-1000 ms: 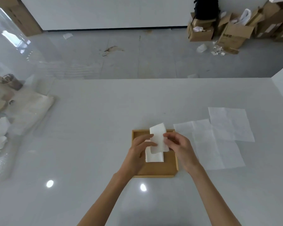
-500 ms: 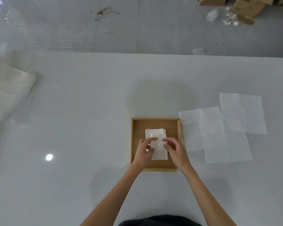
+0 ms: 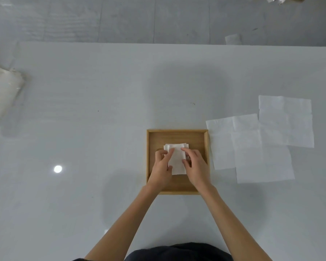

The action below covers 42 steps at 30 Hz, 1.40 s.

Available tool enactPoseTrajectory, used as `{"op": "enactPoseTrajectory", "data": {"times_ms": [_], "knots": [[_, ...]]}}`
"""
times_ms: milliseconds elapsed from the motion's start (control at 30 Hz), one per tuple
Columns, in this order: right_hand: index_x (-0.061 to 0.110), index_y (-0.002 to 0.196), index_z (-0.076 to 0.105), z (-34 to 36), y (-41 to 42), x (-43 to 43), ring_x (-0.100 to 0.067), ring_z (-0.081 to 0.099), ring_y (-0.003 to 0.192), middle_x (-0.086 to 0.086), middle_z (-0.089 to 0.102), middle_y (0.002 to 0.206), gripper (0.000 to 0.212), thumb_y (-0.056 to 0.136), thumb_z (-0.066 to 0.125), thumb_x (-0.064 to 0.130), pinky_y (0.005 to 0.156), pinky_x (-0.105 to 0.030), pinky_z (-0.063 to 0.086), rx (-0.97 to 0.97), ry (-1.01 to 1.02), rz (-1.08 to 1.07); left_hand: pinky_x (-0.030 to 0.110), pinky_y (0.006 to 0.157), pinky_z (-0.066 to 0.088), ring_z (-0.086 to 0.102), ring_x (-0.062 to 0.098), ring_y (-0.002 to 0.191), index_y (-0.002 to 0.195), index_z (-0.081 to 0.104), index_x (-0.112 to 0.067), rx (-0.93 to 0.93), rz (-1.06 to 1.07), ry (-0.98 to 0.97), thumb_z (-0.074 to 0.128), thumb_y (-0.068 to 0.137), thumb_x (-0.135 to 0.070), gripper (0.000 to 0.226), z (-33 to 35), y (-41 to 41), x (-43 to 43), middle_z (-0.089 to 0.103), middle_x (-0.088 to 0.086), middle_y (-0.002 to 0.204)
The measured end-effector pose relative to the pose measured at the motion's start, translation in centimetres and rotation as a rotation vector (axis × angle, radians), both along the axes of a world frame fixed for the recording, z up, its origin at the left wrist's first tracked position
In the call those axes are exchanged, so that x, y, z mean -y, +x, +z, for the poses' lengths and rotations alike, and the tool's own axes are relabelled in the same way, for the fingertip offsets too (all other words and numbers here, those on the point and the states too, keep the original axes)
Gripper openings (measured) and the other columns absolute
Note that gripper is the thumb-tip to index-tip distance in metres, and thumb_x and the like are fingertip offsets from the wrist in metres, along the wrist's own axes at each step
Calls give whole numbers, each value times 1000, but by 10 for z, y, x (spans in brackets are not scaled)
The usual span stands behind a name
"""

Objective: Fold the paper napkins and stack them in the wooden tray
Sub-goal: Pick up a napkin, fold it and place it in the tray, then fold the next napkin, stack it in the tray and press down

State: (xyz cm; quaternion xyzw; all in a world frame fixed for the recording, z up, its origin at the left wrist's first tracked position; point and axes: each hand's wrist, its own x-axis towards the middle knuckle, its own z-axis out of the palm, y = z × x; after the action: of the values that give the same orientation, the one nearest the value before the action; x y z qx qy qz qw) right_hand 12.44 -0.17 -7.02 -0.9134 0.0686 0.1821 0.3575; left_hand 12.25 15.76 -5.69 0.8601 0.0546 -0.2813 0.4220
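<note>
A square wooden tray [image 3: 177, 135] sits on the white table near the middle. Inside it lies a small stack of folded white napkins [image 3: 177, 161], the top one a narrow folded strip. My left hand [image 3: 161, 169] presses the strip's left edge and my right hand [image 3: 195, 166] holds its right edge, fingers bent on the paper. Three unfolded napkins [image 3: 252, 147] lie flat and overlapping on the table just right of the tray.
A crumpled clear plastic bag [image 3: 2, 95] lies at the table's left edge. The table's far edge runs across the top, with grey floor and a scrap of paper [image 3: 232, 39] beyond it. My dark clothing [image 3: 177, 252] shows at the bottom.
The folded napkin came down from above the tray onto the stack inside it. Both hands followed it down and now rest on it. The camera tilted further down.
</note>
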Motion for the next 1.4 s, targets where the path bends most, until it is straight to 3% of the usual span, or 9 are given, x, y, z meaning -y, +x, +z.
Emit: {"op": "enactPoseTrajectory", "data": {"times_ms": [200,333,400,500,600,667,833,967,1400], "knots": [[30,141,44,-1,-5,-8,-14,63,100,4,53,120,46,98,59,19,70,-35,60,40,-164,39,33,108,42,33,22,127,157,20,-28,-9,-15,93,51,89,7,83,-2,-4,2,26,5,136],[30,144,41,8,-2,-9,-16,61,103,1,52,122,50,99,58,20,74,-35,59,11,-139,50,26,102,37,36,25,122,157,14,-30,-13,-67,249,53,90,-4,81,5,-3,8,29,7,134],[30,140,46,19,1,0,-15,62,98,3,57,119,44,99,59,22,79,-34,57,64,-93,-32,31,96,40,42,27,114,154,20,-23,68,-68,413,52,90,-10,72,13,0,18,35,9,132],[23,122,61,29,3,39,-17,66,89,3,66,107,22,100,58,22,76,-36,56,197,-131,-304,39,93,42,52,30,104,136,50,-15,277,-136,527,59,89,-13,47,21,11,47,56,8,120],[21,114,64,29,6,103,-21,66,86,1,66,107,16,101,55,24,70,-37,54,176,-195,-567,48,105,38,56,30,97,98,67,-15,494,-197,498,65,85,-9,14,16,33,94,67,2,94],[20,115,63,26,9,144,-23,66,88,-1,65,110,18,102,53,25,70,-34,47,111,-239,-660,53,112,29,57,30,95,90,67,-14,560,-242,469,63,89,-11,5,13,52,129,64,1,85],[16,115,61,12,23,201,-29,64,97,-7,63,114,23,98,56,31,74,-37,46,-55,-285,-681,49,122,11,51,27,120,113,65,-16,464,-280,447,53,100,-19,18,3,105,196,65,2,112],[13,107,58,3,34,208,-35,64,96,-10,60,110,21,95,59,31,74,-44,51,-123,-291,-681,38,114,24,46,29,125,132,55,-16,414,-309,459,53,101,-26,33,-6,146,221,58,5,130],[14,105,52,-7,29,218,-31,62,90,-5,55,108,8,100,48,19,69,-39,47,-50,-122,-684,38,101,31,40,34,122,115,57,-13,173,-416,588,57,95,-20,22,-15,187,247,50,13,127]]}}
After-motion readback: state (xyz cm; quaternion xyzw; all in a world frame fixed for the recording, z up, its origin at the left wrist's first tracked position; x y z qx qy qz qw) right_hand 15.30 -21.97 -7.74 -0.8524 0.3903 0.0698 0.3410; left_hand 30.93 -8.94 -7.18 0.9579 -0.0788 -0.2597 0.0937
